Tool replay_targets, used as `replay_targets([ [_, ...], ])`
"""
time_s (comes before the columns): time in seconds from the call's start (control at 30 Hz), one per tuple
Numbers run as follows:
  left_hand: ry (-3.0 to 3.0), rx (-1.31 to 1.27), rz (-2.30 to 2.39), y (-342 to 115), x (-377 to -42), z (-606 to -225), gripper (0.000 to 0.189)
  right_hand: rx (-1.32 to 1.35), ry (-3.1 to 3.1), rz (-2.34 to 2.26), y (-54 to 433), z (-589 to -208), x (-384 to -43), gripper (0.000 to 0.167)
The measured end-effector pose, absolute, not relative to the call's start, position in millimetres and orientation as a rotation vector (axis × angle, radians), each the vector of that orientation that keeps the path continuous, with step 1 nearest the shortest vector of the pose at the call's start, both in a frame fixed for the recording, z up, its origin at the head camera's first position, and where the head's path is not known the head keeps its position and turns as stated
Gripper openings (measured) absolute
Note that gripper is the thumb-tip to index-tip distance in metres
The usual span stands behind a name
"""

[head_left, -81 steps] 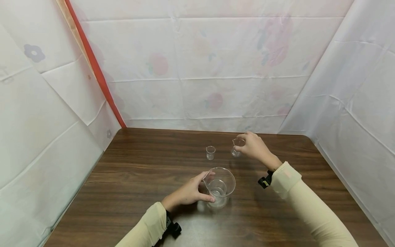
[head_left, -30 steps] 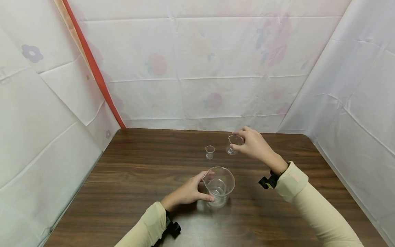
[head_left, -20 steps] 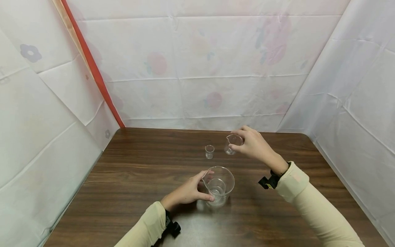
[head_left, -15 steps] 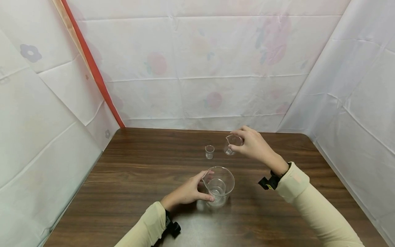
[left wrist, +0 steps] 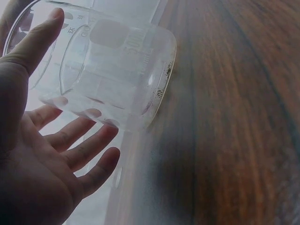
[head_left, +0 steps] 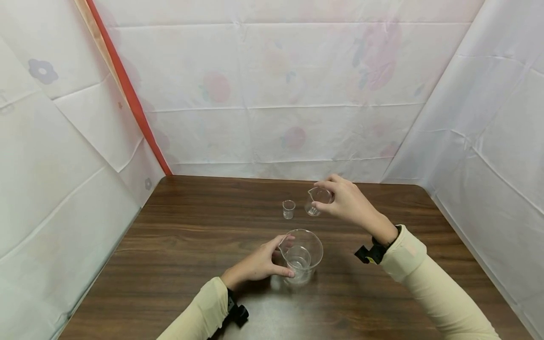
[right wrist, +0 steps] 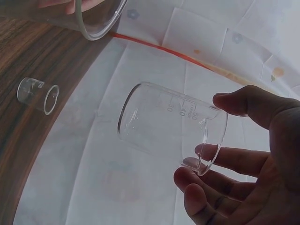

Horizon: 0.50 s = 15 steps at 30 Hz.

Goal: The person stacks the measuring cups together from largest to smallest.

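holding a medium-sized, clear glass beaker point(right wrist: 161, 122) with a pouring lip in the right hand point(head_left: 347, 201), pinched near the rim between the thumb on one side and the fingers on the other. seemingly raised off the tabletop, over the far part of the table, with the lip toward the left in the head view. marked with a printed scale, with 30, 40 and 50 readable in the right wrist view.

near it on the left, apart and upright: a tiny, clear glass beaker point(head_left: 288, 210), touched by neither hand.

closer to the body, gripping a large, clear glass beaker point(head_left: 309, 260) in the left hand point(head_left: 260, 264), with the thumb and fingers spread round opposite sides and fingertips pressed against the glass. standing upright on its base, with print too hazy to read surely.

underneath, a dark brown, wood-grained table point(head_left: 170, 255) with rounded far corners. at the wrists, small black devices point(head_left: 238, 314) beside pale yellow sleeves point(head_left: 442, 283). behind, a white cloth backdrop point(head_left: 255, 132) with faint pink fruit prints. along the left corner, a slanting red strip point(head_left: 127, 89) next to a grey flower print point(head_left: 52, 74) on more white cloth.
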<state>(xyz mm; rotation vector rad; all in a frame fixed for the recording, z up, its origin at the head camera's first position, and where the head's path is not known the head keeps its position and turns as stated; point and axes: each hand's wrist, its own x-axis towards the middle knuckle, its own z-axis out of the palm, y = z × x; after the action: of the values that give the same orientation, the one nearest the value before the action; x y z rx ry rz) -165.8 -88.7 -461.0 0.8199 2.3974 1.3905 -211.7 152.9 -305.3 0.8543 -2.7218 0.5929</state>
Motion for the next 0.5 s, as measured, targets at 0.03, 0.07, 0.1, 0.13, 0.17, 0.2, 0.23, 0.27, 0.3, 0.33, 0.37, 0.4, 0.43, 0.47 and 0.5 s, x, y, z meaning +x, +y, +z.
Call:
replay_targets([
  [0.03, 2.398, 0.819, 1.390, -88.8, -165.7, -460.9, 0.082, 0.856, -2.721, 0.595, 152.7, -305.3, -211.3, 0.042],
  [0.07, 2.399, 0.819, 1.387, -88.8, -165.6, -460.8, 0.082, 0.858, -2.722, 0.596, 152.5, -305.3, -211.1, 0.042],
  [0.1, 2.398, 0.818, 1.388, -88.7, -165.6, -460.8, 0.082, 0.859, -2.724, 0.597, 152.3, -305.3, -210.8, 0.042],
  [0.13, 2.398, 0.819, 1.387, -88.6, -165.7, -460.8, 0.082, 0.860, -2.724, 0.597, 152.2, -305.3, -210.5, 0.042],
  [0.17, 2.398, 0.817, 1.388, -88.6, -165.6, -460.7, 0.082, 0.862, -2.725, 0.596, 152.1, -305.2, -210.2, 0.043],
  [0.2, 2.397, 0.816, 1.388, -88.6, -165.5, -460.7, 0.082, 0.864, -2.725, 0.594, 151.9, -305.2, -210.0, 0.043],
  [0.23, 2.398, 0.815, 1.389, -88.6, -165.4, -460.6, 0.082, 0.866, -2.724, 0.594, 151.8, -305.2, -209.7, 0.044],
  [0.27, 2.399, 0.815, 1.388, -88.5, -165.4, -460.6, 0.082, 0.868, -2.724, 0.590, 151.7, -305.2, -209.5, 0.044],
  [0.3, 2.399, 0.814, 1.389, -88.4, -165.4, -460.6, 0.082, 0.870, -2.723, 0.587, 151.5, -305.2, -209.2, 0.044],
  [0.33, 2.400, 0.813, 1.388, -88.5, -165.4, -460.5, 0.082, 0.873, -2.722, 0.585, 151.4, -305.1, -208.9, 0.044],
  [0.37, 2.402, 0.812, 1.388, -88.5, -165.2, -460.4, 0.082, 0.876, -2.723, 0.585, 151.2, -305.0, -208.5, 0.044],
  [0.4, 2.404, 0.813, 1.387, -88.5, -165.1, -460.3, 0.082, 0.878, -2.723, 0.584, 151.1, -304.9, -208.2, 0.043],
  [0.43, 2.405, 0.813, 1.387, -88.6, -165.1, -460.3, 0.082, 0.880, -2.724, 0.585, 150.9, -304.8, -207.7, 0.043],
  [0.47, 2.404, 0.812, 1.388, -88.5, -165.2, -460.4, 0.082, 0.883, -2.727, 0.585, 150.6, -304.6, -207.2, 0.043],
  [0.5, 2.403, 0.813, 1.389, -88.6, -165.0, -460.4, 0.082, 0.886, -2.728, 0.588, 150.3, -304.5, -206.6, 0.043],
])
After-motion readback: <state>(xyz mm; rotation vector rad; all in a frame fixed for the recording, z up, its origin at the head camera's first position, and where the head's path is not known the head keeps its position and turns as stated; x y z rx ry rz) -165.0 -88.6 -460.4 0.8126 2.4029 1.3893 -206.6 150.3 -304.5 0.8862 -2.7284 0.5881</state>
